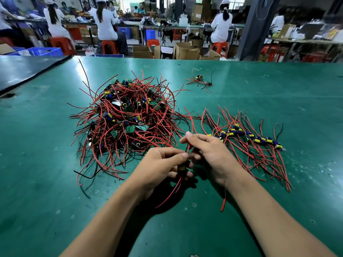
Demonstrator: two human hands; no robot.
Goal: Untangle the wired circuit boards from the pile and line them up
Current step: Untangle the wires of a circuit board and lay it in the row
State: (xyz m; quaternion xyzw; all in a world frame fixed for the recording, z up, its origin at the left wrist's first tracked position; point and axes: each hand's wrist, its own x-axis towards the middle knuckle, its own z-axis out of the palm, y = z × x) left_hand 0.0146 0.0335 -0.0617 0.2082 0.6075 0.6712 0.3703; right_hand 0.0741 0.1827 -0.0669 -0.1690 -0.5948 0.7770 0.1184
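Item: wired circuit board point(181, 167), held above tabletop point(278, 89) between pile point(128, 115) and lined-up row point(250, 138). Grip of left hand point(163, 162) clamped on board, steadying. Grip of right hand point(211, 154) pinched on its red wires point(188, 147), likely straightening them before board joins row.

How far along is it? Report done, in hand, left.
Done: a row of boards lined up at right. In hand: left hand holds one wired board, right hand pinches its wires. Left: the big tangled pile, plus a stray cluster beyond it.
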